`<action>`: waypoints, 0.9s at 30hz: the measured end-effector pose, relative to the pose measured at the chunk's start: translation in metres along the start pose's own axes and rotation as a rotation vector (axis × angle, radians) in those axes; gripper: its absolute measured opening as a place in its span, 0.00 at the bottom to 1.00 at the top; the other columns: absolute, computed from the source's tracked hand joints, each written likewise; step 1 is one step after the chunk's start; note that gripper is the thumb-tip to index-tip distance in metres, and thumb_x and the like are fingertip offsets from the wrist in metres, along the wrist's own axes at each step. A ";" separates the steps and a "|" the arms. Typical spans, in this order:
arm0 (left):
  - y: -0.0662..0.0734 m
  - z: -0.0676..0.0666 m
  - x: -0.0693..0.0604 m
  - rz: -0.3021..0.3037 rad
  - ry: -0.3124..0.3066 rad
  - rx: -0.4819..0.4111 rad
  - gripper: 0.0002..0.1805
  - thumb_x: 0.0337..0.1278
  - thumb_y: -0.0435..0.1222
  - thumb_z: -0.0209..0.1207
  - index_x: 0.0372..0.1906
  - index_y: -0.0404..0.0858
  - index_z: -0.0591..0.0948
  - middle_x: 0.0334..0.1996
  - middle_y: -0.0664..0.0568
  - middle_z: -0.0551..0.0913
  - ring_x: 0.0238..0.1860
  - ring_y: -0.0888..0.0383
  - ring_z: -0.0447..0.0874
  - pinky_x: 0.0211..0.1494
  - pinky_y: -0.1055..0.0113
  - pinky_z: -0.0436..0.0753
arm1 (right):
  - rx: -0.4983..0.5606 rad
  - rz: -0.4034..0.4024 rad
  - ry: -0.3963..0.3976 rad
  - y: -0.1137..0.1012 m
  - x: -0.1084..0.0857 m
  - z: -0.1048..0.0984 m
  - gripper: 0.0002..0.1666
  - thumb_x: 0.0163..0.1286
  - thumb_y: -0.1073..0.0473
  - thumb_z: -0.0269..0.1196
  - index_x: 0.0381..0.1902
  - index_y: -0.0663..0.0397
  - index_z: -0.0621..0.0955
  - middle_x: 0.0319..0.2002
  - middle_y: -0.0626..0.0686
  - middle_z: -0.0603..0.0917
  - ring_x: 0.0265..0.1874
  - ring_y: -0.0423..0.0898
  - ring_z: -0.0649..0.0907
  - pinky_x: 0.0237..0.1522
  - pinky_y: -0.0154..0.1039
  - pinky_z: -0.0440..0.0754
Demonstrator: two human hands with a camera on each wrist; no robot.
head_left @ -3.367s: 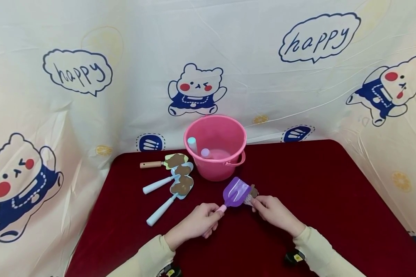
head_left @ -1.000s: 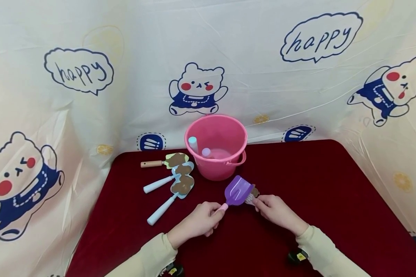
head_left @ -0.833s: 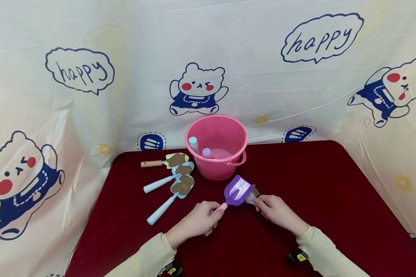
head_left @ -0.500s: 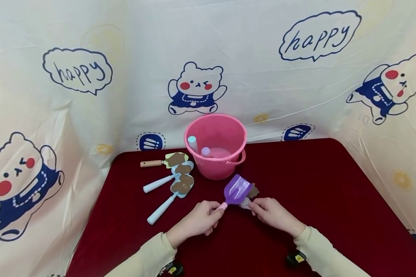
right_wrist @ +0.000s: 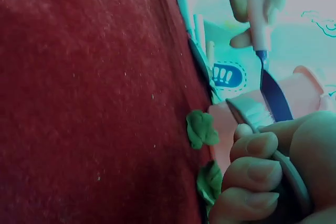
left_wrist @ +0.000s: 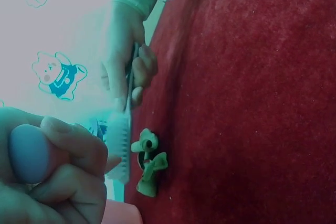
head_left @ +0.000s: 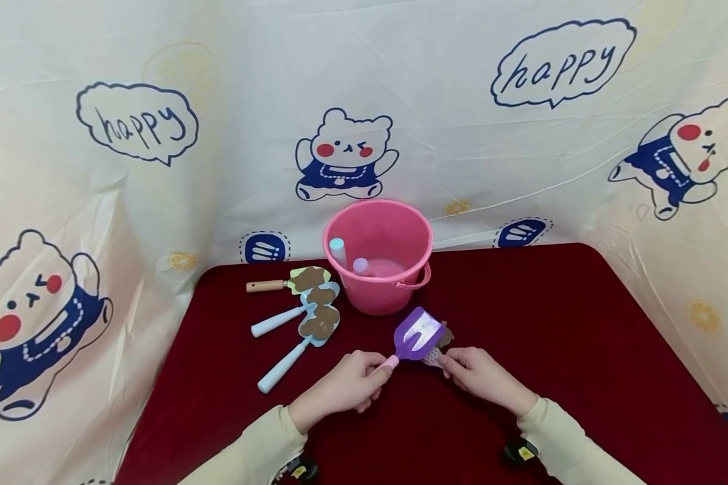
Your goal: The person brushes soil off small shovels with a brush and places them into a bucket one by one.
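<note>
In the head view my left hand (head_left: pixel 348 385) grips the pink handle of a purple toy shovel (head_left: pixel 416 334), held above the table with its blade toward the far right. My right hand (head_left: pixel 485 377) holds a small brush (head_left: pixel 433 357) with pale bristle tufts against the shovel's underside. A brown clump (head_left: pixel 445 335) shows beyond the brush, partly hidden by the blade. In the left wrist view the bristles (left_wrist: pixel 119 145) point toward the lumps (left_wrist: pixel 149 169) on the cloth, tinted green there. The right wrist view shows fingers curled round the brush handle (right_wrist: pixel 294 177).
A pink bucket (head_left: pixel 376 296) stands behind the shovel, with a light blue handle end (head_left: pixel 337 249) and a lilac one (head_left: pixel 360 265) inside. To its left lie a wooden-handled trowel (head_left: pixel 265 286) and two light blue ones (head_left: pixel 283 364), bearing brown lumps. Dark red cloth (head_left: pixel 552 316) covers the table.
The right hand has drawn the brush slightly toward me and left, so more of the brown clump shows beyond it. The left hand and shovel have barely shifted.
</note>
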State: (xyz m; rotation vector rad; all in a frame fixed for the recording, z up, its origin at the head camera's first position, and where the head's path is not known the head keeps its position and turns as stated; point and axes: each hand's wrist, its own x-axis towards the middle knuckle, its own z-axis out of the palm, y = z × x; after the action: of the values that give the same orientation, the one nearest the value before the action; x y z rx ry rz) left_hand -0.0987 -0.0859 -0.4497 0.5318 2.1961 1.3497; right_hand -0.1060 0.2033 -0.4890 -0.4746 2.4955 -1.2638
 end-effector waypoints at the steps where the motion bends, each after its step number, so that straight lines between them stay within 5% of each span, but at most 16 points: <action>1: 0.000 0.000 0.000 0.001 -0.002 -0.005 0.27 0.82 0.47 0.51 0.33 0.24 0.78 0.13 0.55 0.75 0.09 0.63 0.70 0.16 0.69 0.72 | -0.003 -0.012 -0.006 0.000 0.000 0.000 0.24 0.84 0.47 0.54 0.27 0.52 0.80 0.11 0.39 0.69 0.11 0.34 0.68 0.17 0.32 0.69; 9: 0.001 0.001 -0.001 0.004 -0.010 -0.073 0.29 0.81 0.48 0.52 0.35 0.23 0.77 0.14 0.53 0.74 0.09 0.62 0.70 0.15 0.70 0.71 | 0.029 -0.008 0.136 -0.003 0.002 -0.010 0.22 0.84 0.51 0.55 0.28 0.54 0.79 0.13 0.42 0.69 0.11 0.35 0.67 0.15 0.33 0.67; 18: 0.002 0.005 0.002 0.003 -0.065 -0.159 0.27 0.82 0.46 0.52 0.40 0.20 0.77 0.15 0.52 0.74 0.09 0.64 0.68 0.16 0.71 0.70 | 0.066 -0.062 -0.028 -0.006 -0.001 0.010 0.22 0.84 0.50 0.55 0.28 0.53 0.80 0.13 0.40 0.71 0.12 0.33 0.70 0.17 0.32 0.72; 27: 0.002 0.005 -0.001 0.005 -0.054 -0.141 0.28 0.81 0.48 0.53 0.37 0.22 0.78 0.14 0.52 0.73 0.09 0.63 0.68 0.16 0.70 0.70 | 0.051 -0.014 0.121 -0.005 0.001 -0.002 0.22 0.83 0.49 0.56 0.29 0.54 0.80 0.14 0.42 0.71 0.12 0.35 0.70 0.16 0.34 0.71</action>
State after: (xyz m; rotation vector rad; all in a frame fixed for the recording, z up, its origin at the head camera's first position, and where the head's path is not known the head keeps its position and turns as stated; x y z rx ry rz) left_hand -0.0952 -0.0820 -0.4491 0.5149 2.0397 1.4627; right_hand -0.1069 0.2015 -0.4842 -0.4162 2.5550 -1.3972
